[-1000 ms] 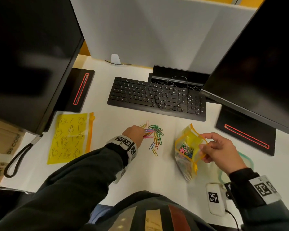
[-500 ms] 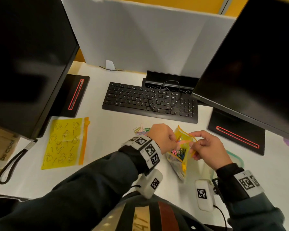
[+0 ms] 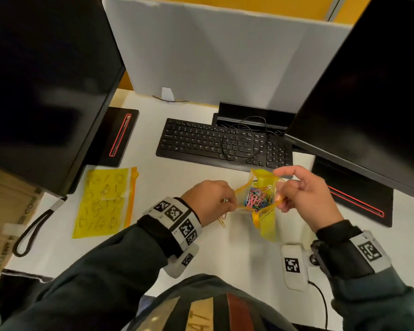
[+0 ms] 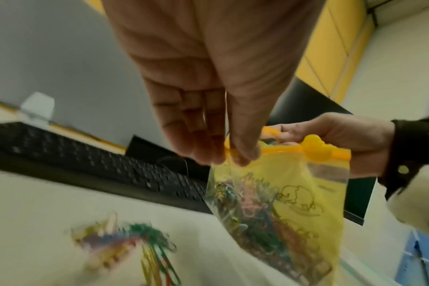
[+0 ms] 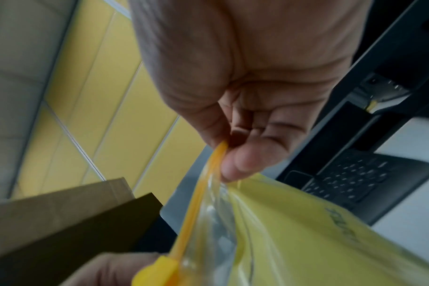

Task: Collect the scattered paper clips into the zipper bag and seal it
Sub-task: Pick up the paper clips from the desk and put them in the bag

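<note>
Left hand [image 3: 208, 199] pinched near rim of bag [image 3: 265, 225], thumb and fingers [image 4: 203, 147] clamped on orange zip strip. Right hand [image 3: 306, 194] pinched far rim, index finger sticking out. Thin yellow plastic bag, clear band under zip, line-drawn cartoon print, held above white desk [image 3: 201, 249] with mouth pulled wide. Chunky yellow slider [image 4: 316, 149] sat at zip end by right hand. Tangle of coloured wire clips [image 3: 258, 199] inside bag. More clips [image 4: 137, 243] loose on desk below left hand, blurred. Second flat yellow bag [image 3: 105, 201] lay at left, well apart. Black keyboard [image 3: 222, 142] behind, thin cable looped over keys
</note>
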Available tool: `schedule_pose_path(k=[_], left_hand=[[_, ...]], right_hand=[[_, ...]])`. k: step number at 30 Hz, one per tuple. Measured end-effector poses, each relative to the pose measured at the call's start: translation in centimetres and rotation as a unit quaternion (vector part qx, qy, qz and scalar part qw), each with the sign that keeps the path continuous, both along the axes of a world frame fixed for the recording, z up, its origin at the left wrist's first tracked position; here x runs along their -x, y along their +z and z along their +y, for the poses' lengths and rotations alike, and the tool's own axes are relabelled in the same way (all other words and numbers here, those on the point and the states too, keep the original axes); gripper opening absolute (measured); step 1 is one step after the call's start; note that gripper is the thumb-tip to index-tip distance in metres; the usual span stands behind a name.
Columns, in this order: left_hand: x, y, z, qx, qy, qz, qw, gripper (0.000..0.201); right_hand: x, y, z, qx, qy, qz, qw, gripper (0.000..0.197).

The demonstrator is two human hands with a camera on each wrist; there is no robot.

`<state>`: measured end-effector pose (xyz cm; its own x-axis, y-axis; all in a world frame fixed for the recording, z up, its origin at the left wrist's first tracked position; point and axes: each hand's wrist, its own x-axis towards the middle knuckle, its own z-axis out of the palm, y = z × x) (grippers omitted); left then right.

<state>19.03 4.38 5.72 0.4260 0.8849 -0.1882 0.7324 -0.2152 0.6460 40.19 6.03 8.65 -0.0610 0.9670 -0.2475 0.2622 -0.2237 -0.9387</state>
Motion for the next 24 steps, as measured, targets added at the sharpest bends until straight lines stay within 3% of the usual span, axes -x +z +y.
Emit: schedule_pose_path(k=[4,9,11,13,15,17,20,24], left_hand=[[1.5,1.3,-0.4,-0.035,0.008,-0.02,0.999,0.028],[5.1,2.8,-0.6,-0.137,0.086,-0.053,0.985,0.024],[6.9,3.2,-0.7,-0.155,0.111,-0.028,0.981,0.022],[8.8,3.6,-1.0,-0.154,0.146,0.003,0.977,0.021],[10.5,3.8,-1.3,-0.135,0.177,0.033,0.974,0.022],[11.7,3.8,-1.9,-0.116,0.196,0.06,0.972,0.022],[12.4,3.4,-2.6,-0.088,0.227,0.084,0.966,0.015],[12.9,2.2,-3.1,-0.052,0.269,0.089,0.958,0.015]], right_hand=[[2.6,2.0,1.1,0.002,0.049,0.102,0.994,0.026],[4.7,1.2,2.5,-0.003,0.057,0.12,0.991,0.015],[5.4,-1.0,3.2,0.009,0.048,0.054,0.997,0.013],[6.2,-3.9,3.8,-0.009,0.08,-0.116,0.99,0.017],[7.1,-6.5,4.3,-0.037,0.175,-0.291,0.94,0.034],[8.4,-8.1,4.3,-0.047,0.299,-0.388,0.871,0.059],[11.4,-9.1,3.9,-0.1,0.448,-0.441,0.771,0.07],[15.2,-9.6,1.8,-0.177,0.549,-0.482,0.66,0.059]])
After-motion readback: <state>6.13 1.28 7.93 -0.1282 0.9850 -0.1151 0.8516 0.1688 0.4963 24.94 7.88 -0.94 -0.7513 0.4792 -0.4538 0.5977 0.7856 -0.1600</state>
